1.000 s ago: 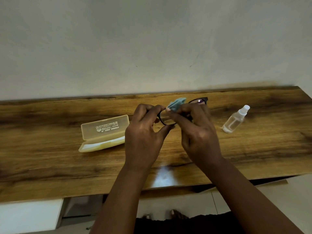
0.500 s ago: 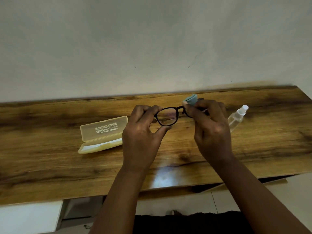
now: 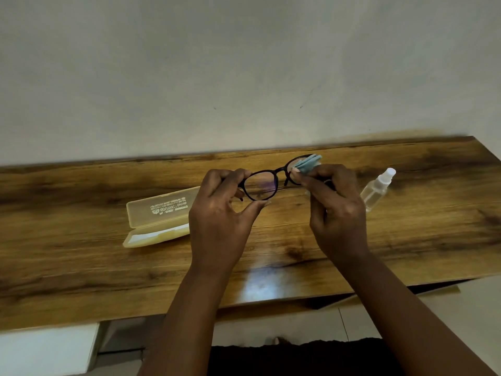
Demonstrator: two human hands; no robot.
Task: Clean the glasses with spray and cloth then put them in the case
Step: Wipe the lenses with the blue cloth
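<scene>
Left hand grips glasses; right hand pinches cloth on lens

Wooden tabletop with dark grain streaks, bright glare patch near its front edge. Plain grey wall behind its back edge. White cabinet below front-left corner.

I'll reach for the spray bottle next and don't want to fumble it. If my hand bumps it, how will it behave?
The spray bottle lies on its side on the table, so it cannot tip, but its round body would probably roll. It looks like clear, thin plastic, so it is likely light and may skid on the glossy wood.
</scene>
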